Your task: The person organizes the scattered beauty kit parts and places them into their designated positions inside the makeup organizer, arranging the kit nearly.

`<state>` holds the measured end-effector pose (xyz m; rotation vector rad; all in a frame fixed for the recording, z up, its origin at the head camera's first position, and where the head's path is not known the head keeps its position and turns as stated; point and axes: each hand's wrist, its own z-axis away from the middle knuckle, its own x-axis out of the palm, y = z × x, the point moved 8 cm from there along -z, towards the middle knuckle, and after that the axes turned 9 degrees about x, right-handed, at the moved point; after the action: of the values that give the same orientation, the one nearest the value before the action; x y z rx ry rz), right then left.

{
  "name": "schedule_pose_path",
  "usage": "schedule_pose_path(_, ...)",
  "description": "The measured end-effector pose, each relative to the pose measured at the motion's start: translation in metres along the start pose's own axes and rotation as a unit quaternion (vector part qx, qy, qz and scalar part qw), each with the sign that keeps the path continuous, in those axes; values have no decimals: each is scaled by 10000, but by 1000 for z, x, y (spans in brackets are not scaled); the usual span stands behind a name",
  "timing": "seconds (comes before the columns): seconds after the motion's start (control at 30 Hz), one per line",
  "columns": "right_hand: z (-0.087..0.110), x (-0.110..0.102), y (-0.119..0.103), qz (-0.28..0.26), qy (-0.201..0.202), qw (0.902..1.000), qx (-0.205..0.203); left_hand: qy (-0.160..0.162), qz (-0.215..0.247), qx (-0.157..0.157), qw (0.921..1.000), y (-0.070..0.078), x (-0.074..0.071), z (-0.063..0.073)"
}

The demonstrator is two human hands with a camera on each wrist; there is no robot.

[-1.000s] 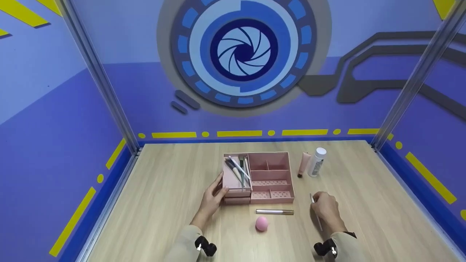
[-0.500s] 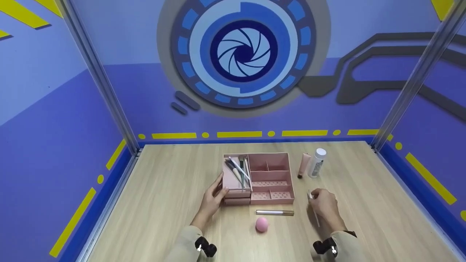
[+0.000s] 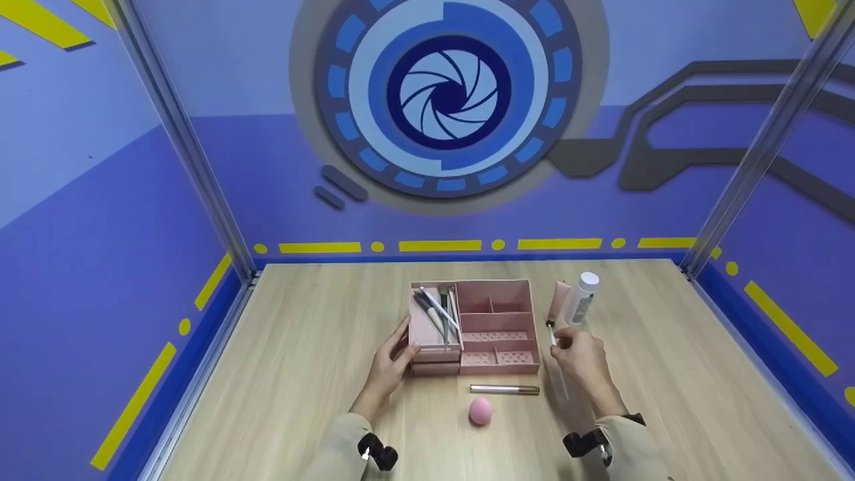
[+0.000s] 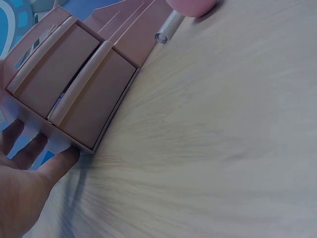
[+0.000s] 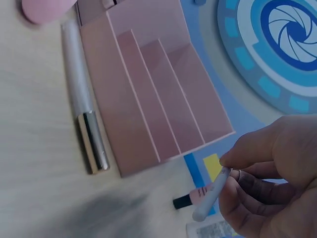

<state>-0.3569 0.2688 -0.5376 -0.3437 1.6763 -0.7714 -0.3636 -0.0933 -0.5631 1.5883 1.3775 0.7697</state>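
In the head view my left hand [image 3: 386,369] rests against the left side of a pink makeup organizer [image 3: 499,323]. The left wrist view has its fairly straight fingertips on the side wall, beside two drawer fronts [image 4: 94,94]. My right hand [image 3: 585,364], right of the organizer, pinches a slim white stick [image 5: 212,196] between thumb and fingers. The stick's rounded end points away from the palm. Several makeup brushes [image 3: 437,310] lie in the organizer's top left tray. A pink tube [image 3: 558,302] with a black cap stands just beyond the right hand.
A white-capped bottle [image 3: 582,299] stands next to the tube. In front of the organizer lie a silver-and-gold cosmetic tube [image 3: 503,389] and a pink makeup sponge [image 3: 480,411]. The wooden tabletop [image 3: 320,321] is bordered by blue walls.
My right hand has moved forward and left with the white stick, nearing the pink tube, after shifting its hold on the stick. The left hand and organizer have stayed put.
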Motion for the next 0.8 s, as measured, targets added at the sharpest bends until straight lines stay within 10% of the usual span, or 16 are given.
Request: schedule_pose_path(0.8, -2, 12, -90, -429, 240, 9960, -751, 41, -96, 36, 9999, -1, -1, 1)
